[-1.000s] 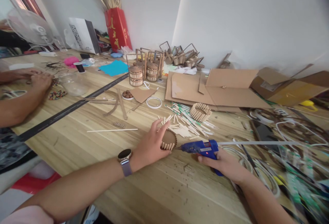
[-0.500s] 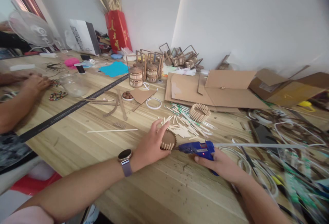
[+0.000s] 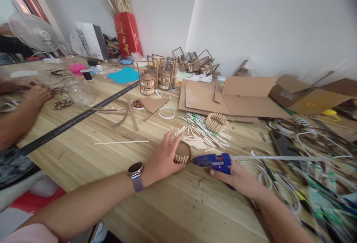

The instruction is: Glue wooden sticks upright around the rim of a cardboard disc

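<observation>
My left hand (image 3: pixel 164 156), with a watch on the wrist, grips a small round cardboard disc (image 3: pixel 183 151) that has short wooden sticks standing along its near rim. My right hand (image 3: pixel 240 179) is wrapped round a blue glue gun (image 3: pixel 214 161) lying low over the wooden table (image 3: pixel 173 206). Its nozzle touches the disc's right edge, and a long clear glue stick juts out behind it to the right. A heap of loose short sticks (image 3: pixel 199 138) lies just beyond the disc.
A finished stick ring (image 3: pixel 216 122) and flat cardboard sheets (image 3: pixel 223 98) lie further back. Small stick baskets (image 3: pixel 157 76) stand near a red box of dry stalks (image 3: pixel 126 31). Another person's arms (image 3: pixel 21 105) rest at the left. Wires clutter the right side (image 3: pixel 312 161).
The glue gun's nozzle has slid slightly left, closing onto the disc's edge. My left hand has stayed on the disc. The other person's hands have shifted a little.
</observation>
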A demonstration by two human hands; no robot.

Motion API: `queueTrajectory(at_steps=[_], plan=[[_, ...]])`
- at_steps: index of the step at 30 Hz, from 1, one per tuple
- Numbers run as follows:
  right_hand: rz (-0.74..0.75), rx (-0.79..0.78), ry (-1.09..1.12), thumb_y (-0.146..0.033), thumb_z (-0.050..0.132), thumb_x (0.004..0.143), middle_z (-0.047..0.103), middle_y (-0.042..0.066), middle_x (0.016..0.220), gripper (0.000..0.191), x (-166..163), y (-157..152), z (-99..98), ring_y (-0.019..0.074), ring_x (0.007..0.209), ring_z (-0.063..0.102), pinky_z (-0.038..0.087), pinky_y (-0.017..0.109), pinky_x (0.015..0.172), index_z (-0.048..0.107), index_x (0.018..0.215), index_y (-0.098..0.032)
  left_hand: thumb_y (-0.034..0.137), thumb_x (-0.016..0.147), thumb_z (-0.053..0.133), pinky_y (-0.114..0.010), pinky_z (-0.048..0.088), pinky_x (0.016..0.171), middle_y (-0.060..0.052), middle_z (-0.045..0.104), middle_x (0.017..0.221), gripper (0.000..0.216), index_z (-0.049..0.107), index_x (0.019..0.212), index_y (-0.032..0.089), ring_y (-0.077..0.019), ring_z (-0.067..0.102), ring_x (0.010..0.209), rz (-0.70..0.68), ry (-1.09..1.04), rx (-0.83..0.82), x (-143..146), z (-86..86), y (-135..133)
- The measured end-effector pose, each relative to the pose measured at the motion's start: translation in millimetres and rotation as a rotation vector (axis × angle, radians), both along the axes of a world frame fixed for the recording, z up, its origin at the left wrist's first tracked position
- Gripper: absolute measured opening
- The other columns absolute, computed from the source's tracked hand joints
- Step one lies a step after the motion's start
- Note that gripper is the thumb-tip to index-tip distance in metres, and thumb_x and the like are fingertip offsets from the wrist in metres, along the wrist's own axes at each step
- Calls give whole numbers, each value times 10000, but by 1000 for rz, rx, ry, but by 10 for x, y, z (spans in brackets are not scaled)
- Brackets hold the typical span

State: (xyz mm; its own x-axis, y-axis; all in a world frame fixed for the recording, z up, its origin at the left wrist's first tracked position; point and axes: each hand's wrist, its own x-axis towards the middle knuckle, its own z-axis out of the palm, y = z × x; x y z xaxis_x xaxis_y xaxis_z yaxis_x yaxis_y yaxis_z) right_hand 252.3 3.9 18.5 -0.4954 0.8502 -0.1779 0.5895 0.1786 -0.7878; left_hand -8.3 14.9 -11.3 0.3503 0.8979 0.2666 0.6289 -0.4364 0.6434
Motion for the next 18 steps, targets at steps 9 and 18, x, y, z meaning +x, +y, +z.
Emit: queueTrajectory(at_steps=[9,18], plan=[[17,5,-5,-521,553,865,707,64,1170,461,-10,16,-10,272,1065,635,471,411,996,688,1169,-202,154,654,815,-535,431,1076,-158,225,1508,1017,232,1478,275,-364,370,1364,-5,6,19,5,-7,1],[-3,19,-17,-525,556,865,708,55,1182,444,-2,-11,9,279,1070,637,471,416,999,696,1149,-214,143,650,816,-536,421,1084,-159,231,1500,1025,229,1478,285,-361,348,1380,-11,4,36,-3,-12,-2]])
